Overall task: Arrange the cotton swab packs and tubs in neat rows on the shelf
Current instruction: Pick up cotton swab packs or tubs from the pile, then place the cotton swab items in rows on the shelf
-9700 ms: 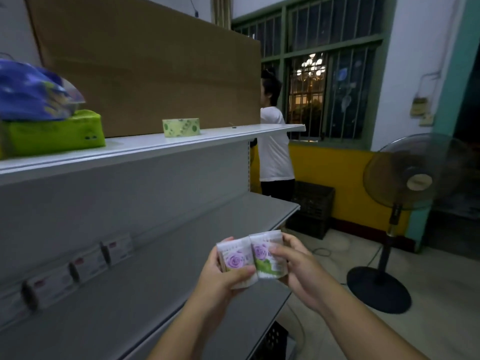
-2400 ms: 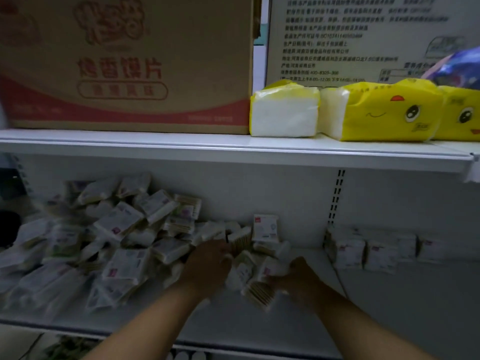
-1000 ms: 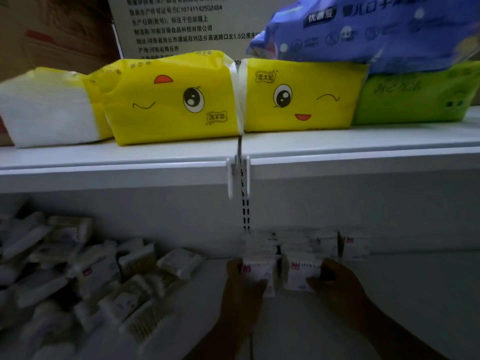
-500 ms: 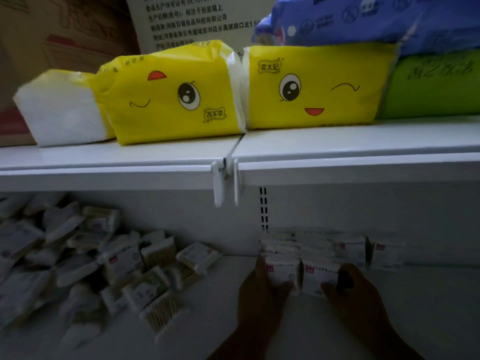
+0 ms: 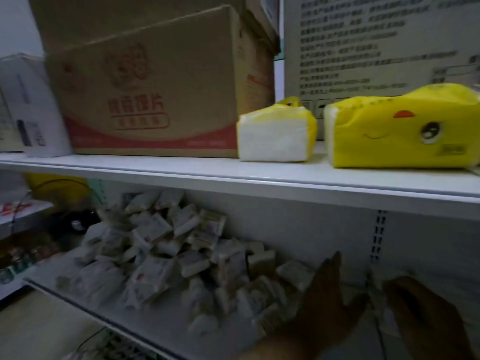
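Dimly, blurred right hand [image 5: 426,315], grip unclear

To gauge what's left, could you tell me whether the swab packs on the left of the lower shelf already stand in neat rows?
No, the swab packs lie in a jumbled heap, tilted and overlapping.

On the upper shelf [image 5: 259,178] a carton [image 5: 155,87] stood left of centre, with a small box [image 5: 33,107] to its left. To its right stood the near tissue pack [image 5: 275,136], then the far tissue pack [image 5: 400,136], apart, with a printed box [image 5: 376,48] behind both. On the lower shelf [image 5: 155,320] a swab pile [image 5: 166,255] lay left and centre. The left hand [image 5: 319,302] was at its right edge, the right hand [image 5: 426,313] further right.
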Available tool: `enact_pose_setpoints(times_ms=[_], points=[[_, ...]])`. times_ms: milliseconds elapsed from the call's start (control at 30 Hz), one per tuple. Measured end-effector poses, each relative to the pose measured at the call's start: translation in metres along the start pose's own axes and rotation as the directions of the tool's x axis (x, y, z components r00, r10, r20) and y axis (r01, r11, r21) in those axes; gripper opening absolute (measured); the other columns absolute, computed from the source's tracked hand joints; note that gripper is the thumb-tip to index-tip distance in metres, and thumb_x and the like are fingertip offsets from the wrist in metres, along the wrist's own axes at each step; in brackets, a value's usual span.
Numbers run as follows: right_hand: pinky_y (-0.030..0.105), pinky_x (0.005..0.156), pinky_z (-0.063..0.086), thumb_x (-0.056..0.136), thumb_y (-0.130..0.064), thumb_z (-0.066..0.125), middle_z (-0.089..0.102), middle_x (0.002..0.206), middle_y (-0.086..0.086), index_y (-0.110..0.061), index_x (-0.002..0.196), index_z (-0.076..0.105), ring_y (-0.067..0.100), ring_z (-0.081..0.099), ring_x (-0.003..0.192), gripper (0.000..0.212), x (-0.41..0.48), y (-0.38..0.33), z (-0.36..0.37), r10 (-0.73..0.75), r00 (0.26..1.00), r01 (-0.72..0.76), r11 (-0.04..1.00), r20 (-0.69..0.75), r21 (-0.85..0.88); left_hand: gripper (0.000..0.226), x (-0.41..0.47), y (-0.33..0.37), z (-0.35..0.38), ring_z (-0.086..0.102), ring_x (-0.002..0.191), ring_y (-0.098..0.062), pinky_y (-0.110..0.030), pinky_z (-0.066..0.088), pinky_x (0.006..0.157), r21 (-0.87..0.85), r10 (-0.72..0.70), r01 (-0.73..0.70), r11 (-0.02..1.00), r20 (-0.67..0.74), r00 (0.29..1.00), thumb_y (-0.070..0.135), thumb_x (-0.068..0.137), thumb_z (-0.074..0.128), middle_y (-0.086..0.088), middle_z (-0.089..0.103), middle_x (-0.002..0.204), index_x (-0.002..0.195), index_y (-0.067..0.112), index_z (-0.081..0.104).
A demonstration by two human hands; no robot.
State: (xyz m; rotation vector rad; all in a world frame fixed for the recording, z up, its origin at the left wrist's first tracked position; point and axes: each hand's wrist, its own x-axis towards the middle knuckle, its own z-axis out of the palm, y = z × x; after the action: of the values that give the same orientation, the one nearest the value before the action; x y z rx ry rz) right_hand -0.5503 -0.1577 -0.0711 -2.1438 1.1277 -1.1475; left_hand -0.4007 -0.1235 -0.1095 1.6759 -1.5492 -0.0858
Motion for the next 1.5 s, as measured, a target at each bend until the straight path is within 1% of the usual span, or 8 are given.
enact_pose_setpoints(times_ms=[100,233,467,700,800,1000,1233,1500], points=[[0.029,0.07,0.048,0.082,-0.051,0.062,0.069,0.081,-0.002,-0.038,0.075,0.059,0.02,0.065,0.074,0.015,0.021,-0.039,0.061,-0.085,0.962,0.145,0.965,0.261,-0.22,0.07,0.003,-0.047,-0.094,0.036,0.138,-0.019,-0.028,0.033,0.109,0.419,-0.005,0.013,0.908,-0.02,1.0,0.058,0.095,0.02,-0.008,0.043,0.145,0.144,0.011,0.036],[0.026,0.097,0.039,0.079,-0.06,0.054,0.05,0.133,0.002,-0.02,0.13,0.047,0.017,0.051,0.12,0.066,0.042,-0.099,0.135,-0.087,0.807,0.29,0.92,0.584,-0.263,0.06,-0.024,-0.115,-0.216,0.015,0.145,-0.026,-0.036,0.017,0.118,0.695,-0.239,0.088,0.714,0.123,0.963,0.041,0.097,0.039,-0.01,0.022,0.156,0.148,0.01,0.026],[0.025,0.101,0.037,0.09,-0.045,0.05,0.046,0.138,-0.006,-0.025,0.133,0.045,0.017,0.045,0.128,0.047,0.039,-0.199,0.237,-0.437,0.688,0.608,0.783,0.58,-0.131,0.052,-0.103,-0.185,-0.324,0.042,0.126,-0.025,-0.031,0.04,0.096,0.539,-0.496,0.402,0.74,0.034,0.867,0.036,0.095,0.045,-0.003,0.034,0.147,0.144,0.022,0.031],[0.03,0.097,0.039,0.09,-0.04,0.05,0.048,0.127,0.002,-0.019,0.124,0.051,0.023,0.046,0.12,0.04,0.07,-0.228,0.276,-0.392,0.777,0.554,0.797,0.492,-0.24,0.029,-0.087,-0.226,-0.335,0.058,0.087,-0.024,-0.029,0.046,0.065,0.18,-0.624,0.635,0.751,-0.119,0.772,0.026,0.094,0.051,-0.013,0.063,0.109,0.117,0.009,0.056],[0.03,0.09,0.041,0.092,-0.04,0.049,0.044,0.128,0.006,-0.019,0.13,0.045,0.024,0.049,0.114,0.044,0.095,-0.232,0.279,-0.309,0.843,0.456,0.844,0.44,-0.282,0.041,-0.063,-0.234,-0.329,0.063,0.095,-0.031,-0.037,0.052,0.079,-0.079,-0.737,0.734,0.674,-0.135,0.662,0.036,0.085,0.064,-0.017,0.066,0.104,0.109,0.002,0.061],[0.027,0.089,0.041,0.087,-0.063,0.045,0.048,0.128,0.001,-0.022,0.13,0.043,0.019,0.052,0.115,0.059,0.111,-0.235,0.29,-0.235,0.846,0.46,0.774,0.478,-0.435,0.029,-0.04,-0.238,-0.325,0.056,0.05,-0.019,-0.025,0.051,0.047,-0.381,-0.855,0.787,0.485,-0.018,0.518,0.038,0.087,0.064,-0.001,0.059,0.06,0.075,0.012,0.057],[0.023,0.091,0.036,0.084,-0.056,0.056,0.048,0.127,-0.005,-0.028,0.136,0.037,0.016,0.048,0.119,0.063,0.105,-0.234,0.294,-0.264,0.875,0.402,0.864,0.407,-0.303,0.029,-0.032,-0.243,-0.317,0.049,0.04,-0.014,-0.018,0.035,0.039,-0.517,-0.821,0.679,0.522,-0.089,0.563,0.03,0.086,0.067,-0.004,0.054,0.055,0.071,0.01,0.053],[0.024,0.09,0.04,0.087,-0.03,0.063,0.052,0.126,0.003,-0.022,0.132,0.045,0.018,0.05,0.113,0.049,0.085,-0.237,0.302,-0.25,0.923,0.294,0.948,0.292,-0.118,0.024,-0.027,-0.249,-0.319,0.063,0.087,-0.022,-0.038,0.054,0.079,-0.397,-0.674,0.568,0.721,-0.212,0.708,0.028,0.082,0.069,-0.006,0.067,0.095,0.101,0.013,0.064]])
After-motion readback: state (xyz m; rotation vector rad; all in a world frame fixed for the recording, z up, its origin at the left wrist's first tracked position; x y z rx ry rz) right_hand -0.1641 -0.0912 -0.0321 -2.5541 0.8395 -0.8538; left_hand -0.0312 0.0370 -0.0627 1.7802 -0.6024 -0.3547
